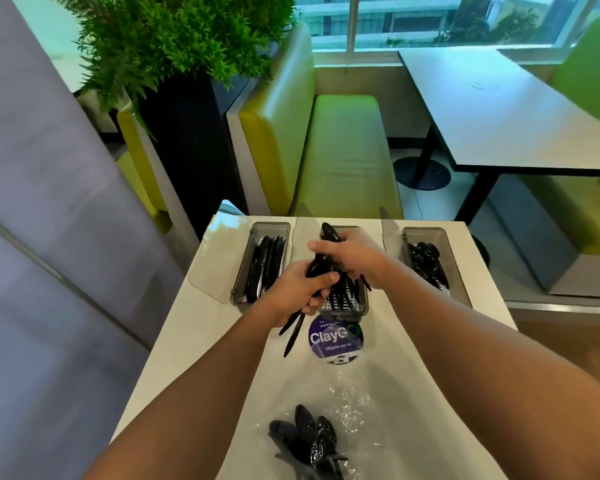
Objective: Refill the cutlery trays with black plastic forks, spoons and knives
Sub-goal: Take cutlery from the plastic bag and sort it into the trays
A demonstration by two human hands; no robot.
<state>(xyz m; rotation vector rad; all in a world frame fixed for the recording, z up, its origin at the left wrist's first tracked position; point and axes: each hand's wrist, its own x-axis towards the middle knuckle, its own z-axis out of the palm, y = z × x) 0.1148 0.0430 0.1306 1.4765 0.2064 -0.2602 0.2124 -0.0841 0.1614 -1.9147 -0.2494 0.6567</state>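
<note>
A bag of black cutlery lies nearest on the counter. Beyond it, the left hand and right hand both grip one bundle above the middle tray. Best to square its ends, then lower it lengthwise so nothing overhangs.

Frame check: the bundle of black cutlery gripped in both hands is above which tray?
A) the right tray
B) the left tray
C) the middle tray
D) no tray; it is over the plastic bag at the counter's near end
C: the left hand and right hand grip the cutlery bundle directly above the middle tray, while the left tray and right tray sit uncovered on either side.
</note>
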